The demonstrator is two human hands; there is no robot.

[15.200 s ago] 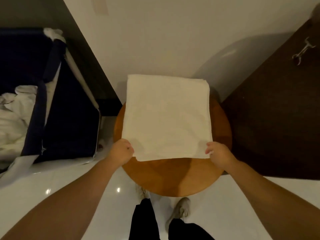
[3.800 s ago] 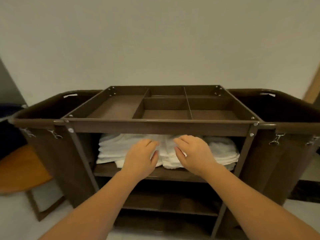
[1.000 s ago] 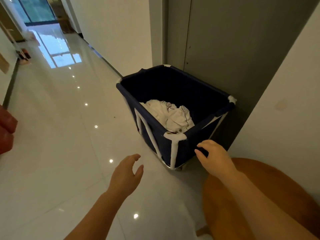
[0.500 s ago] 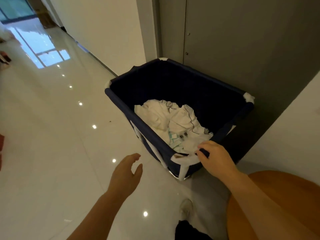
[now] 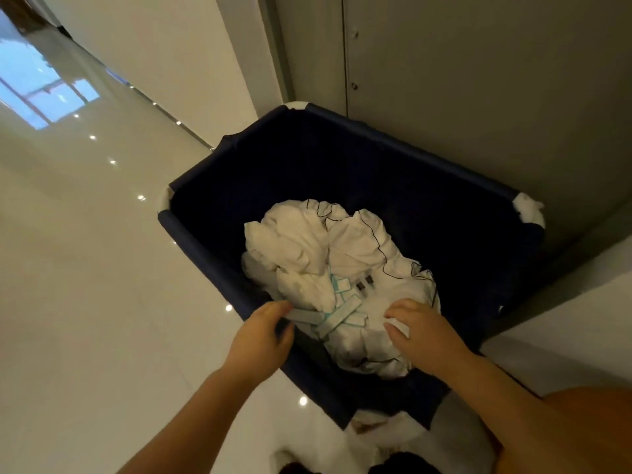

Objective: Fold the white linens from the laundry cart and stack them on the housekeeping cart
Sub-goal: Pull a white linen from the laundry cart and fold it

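Tangling looks the main risk: white linens (image 5: 342, 254) lie bunched in the laundry cart (image 5: 393, 172), left hand (image 5: 263, 333) grip closed on a pale strip (image 5: 307, 316) (a label?), right hand (image 5: 422, 331) pinching a fold, so several pieces may lift together.

The single head-worn camera looked forward and steeply down into the open laundry cart (image 5: 342, 159), which filled the middle of the tilted frame. It sat close (near enough to show the grey strip (image 5: 304, 316) pinched by the left hand (image 5: 260, 340) and the white linens (image 5: 307, 241) gripped under the right hand (image 5: 424, 336)). Both forearms entered from the bottom edge; the glossy floor (image 5: 85, 268) ran off toward the upper left.
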